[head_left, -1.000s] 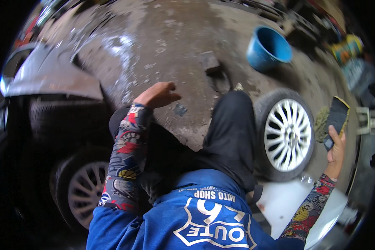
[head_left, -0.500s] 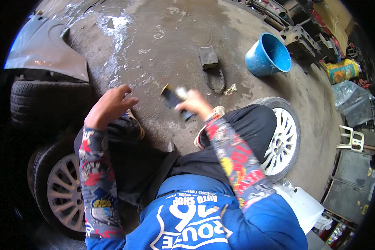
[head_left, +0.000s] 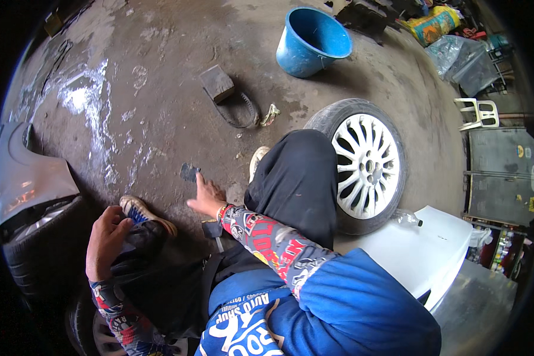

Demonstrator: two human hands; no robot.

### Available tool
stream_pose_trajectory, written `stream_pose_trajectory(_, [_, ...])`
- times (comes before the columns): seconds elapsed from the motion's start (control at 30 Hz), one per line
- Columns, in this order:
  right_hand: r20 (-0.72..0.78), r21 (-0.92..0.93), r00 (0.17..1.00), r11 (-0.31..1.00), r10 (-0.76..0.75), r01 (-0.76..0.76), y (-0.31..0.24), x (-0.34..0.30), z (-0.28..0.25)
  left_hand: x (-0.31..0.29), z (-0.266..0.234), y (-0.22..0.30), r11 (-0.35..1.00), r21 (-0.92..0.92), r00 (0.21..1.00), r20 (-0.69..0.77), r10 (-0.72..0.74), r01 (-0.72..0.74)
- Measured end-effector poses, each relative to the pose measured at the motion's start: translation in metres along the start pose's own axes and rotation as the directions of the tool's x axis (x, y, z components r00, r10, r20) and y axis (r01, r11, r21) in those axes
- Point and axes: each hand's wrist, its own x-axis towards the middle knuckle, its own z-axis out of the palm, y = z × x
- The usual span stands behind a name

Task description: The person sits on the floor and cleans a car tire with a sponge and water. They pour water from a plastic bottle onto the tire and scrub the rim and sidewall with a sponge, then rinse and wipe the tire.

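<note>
My right hand [head_left: 207,197] reaches down to the floor with its index finger stretched out and thumb apart. Its fingertip is at the edge of a small dark square piece [head_left: 189,172], like sandpaper, lying on the wet concrete. Below the wrist, partly hidden by my forearm, is a dark flat block [head_left: 210,229] with a tan edge. My left hand [head_left: 107,238] hovers over my left leg beside my shoe, fingers loosely bent, thumb apart, with nothing seen in it.
A white-spoked wheel [head_left: 369,166] lies by my right knee; another tyre [head_left: 47,255] supports a grey fender [head_left: 32,175] at left. Ahead are a grey block [head_left: 217,83], a black belt [head_left: 240,118] and a blue bucket [head_left: 305,56]. A white panel [head_left: 418,249] lies right.
The view has swung right. My right hand has let go of the dark block, now near my lap, and reached to the small dark piece. My left hand's fingers are more bent.
</note>
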Motion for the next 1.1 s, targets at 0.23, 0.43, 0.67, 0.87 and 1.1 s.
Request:
stream_pose_trajectory(0.23, [-0.625,0.201,0.679,0.761,-0.385,0.617,-0.076,-0.048,-0.088,0.015,0.004,0.029,0.990,0.109,0.993,-0.060,0.100,-0.093])
stream_pose_trajectory(0.43, [-0.880,0.159,0.357,0.512,-0.314,0.844,-0.040,-0.148,-0.219,0.010,0.005,0.043,0.933,0.317,0.983,-0.001,0.182,-0.173])
stream_pose_trajectory(0.67, [-0.895,0.445,0.351,0.500,0.275,0.743,0.110,-0.160,-0.277,-0.005,0.005,0.045,0.928,0.292,0.972,0.029,0.234,-0.232])
stream_pose_trajectory(0.87, [-0.781,0.619,0.258,0.762,0.569,0.191,0.263,-0.119,-0.190,-0.011,0.008,0.039,0.929,0.300,0.976,0.039,0.215,-0.217])
stream_pose_trajectory(1.1, [-0.722,0.523,0.470,0.845,0.508,-0.111,0.311,-0.123,-0.129,-0.017,0.007,0.033,0.929,0.324,0.984,0.040,0.175,-0.178])
